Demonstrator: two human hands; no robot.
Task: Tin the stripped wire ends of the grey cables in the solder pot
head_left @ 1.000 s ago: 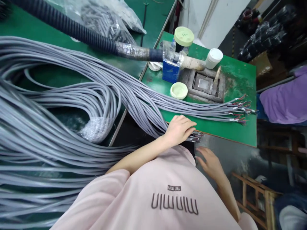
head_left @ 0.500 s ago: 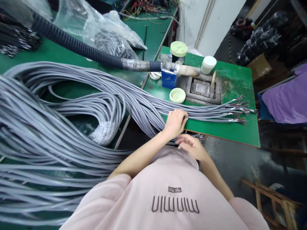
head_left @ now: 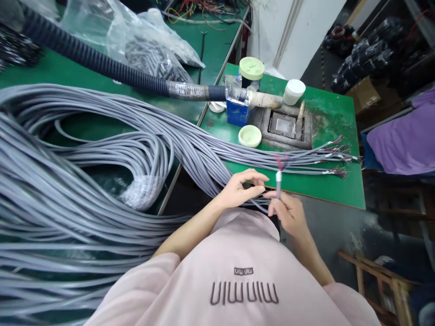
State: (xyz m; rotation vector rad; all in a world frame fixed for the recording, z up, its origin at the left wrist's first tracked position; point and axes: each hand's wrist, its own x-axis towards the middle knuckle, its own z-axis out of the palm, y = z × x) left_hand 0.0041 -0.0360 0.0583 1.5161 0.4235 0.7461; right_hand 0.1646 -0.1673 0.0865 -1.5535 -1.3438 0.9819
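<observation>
My right hand pinches one grey cable just below its white collar, with the end upright and its thin red and dark wires fanned out, slightly blurred. To the left of it, my left hand is held open, thumb and fingers apart, with nothing in it. Beyond both hands a bundle of grey cables lies across the green board, its stripped wire ends pointing right. Long coils of the same cable cover the table on the left, one loop wrapped in clear film.
A dark ridged hose ends at a blue box. Near it are an open pale tub, a white lidded jar and a metal pot set in the board. A wooden stool stands lower right.
My right hand has risen with a cable end in it. My left hand has left the cable bundle on the board, come nearer my body and opened.
</observation>
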